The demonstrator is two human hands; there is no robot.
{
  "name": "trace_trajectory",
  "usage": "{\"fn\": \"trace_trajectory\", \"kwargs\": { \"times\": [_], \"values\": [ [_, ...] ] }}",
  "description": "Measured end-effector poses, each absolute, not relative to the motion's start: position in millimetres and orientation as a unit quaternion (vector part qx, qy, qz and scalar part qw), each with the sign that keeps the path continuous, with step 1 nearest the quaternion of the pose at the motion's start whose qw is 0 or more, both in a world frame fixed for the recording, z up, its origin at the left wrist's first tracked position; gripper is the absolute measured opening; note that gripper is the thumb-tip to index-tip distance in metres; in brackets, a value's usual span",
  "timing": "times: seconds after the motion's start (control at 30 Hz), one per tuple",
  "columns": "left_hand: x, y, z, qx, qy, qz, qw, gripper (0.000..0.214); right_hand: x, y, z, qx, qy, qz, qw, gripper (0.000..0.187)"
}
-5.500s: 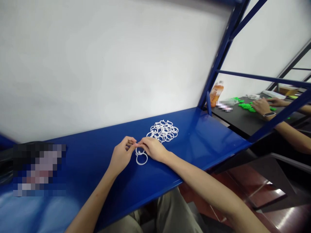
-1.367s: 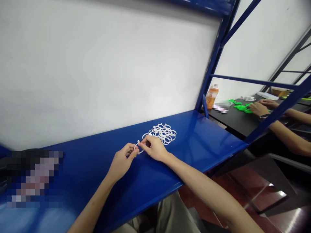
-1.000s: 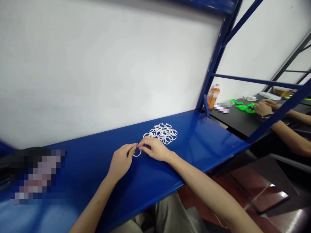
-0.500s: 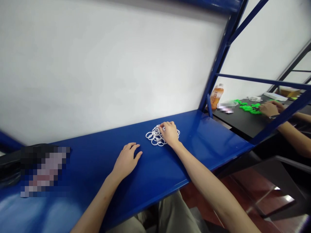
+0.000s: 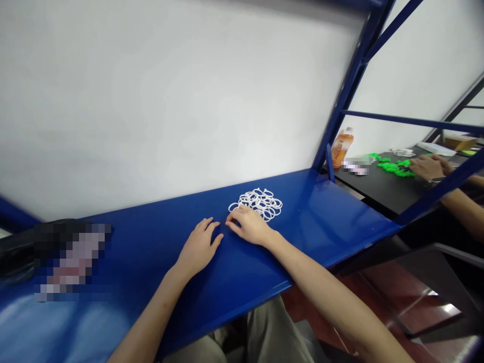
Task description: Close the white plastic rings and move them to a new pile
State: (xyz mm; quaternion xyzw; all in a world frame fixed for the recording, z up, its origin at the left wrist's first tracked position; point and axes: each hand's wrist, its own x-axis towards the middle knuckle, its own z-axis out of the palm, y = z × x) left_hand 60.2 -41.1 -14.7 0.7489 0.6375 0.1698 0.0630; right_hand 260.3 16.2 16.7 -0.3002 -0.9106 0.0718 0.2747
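A heap of thin white plastic rings [image 5: 269, 201], each seemingly with a small tab, lies on the blue table [image 5: 159, 257]. My right hand [image 5: 247, 224] is low over the near left side of this heap, hiding part of it. Its fingers are bent and drawn together with the thumb; whatever is between them, if anything, cannot be made out. Left of it, my left hand [image 5: 198, 244] lies on the tabletop, palm down, with thumb and fingers apart and nothing in it. A small gap separates the two hands.
A black plastic bag [image 5: 18, 252] and a blurred-out patch are at the left. A blue metal frame [image 5: 346, 85] rises at the right. Beyond it, a co-worker's hands [image 5: 431, 166] work by green pieces [image 5: 397, 168] on a black table, with an orange drink bottle [image 5: 342, 147].
My right hand has moved off the middle of the ring heap, left and toward me, closer to my left hand. More rings show now. My left hand has stayed nearly still.
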Motion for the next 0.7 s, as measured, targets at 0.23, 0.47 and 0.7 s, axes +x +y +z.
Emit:
{"fn": "trace_trajectory", "kwargs": {
  "times": [0.23, 0.47, 0.7],
  "values": [
    [61, -42, -9, 0.753, 0.639, 0.145, 0.061, 0.049, 279, 39, 16, -0.447, -0.829, -0.016, 0.335, 0.028],
    [64, -44, -4, 0.755, 0.639, 0.129, 0.064, 0.05, 297, 57, 5, -0.593, -0.787, 0.01, 0.171, 0.072],
    [64, -45, -3, 0.757, 0.638, 0.127, 0.06, 0.05, 283, 48, 3, -0.56, -0.817, 0.024, 0.131, 0.075]
  ]
}}
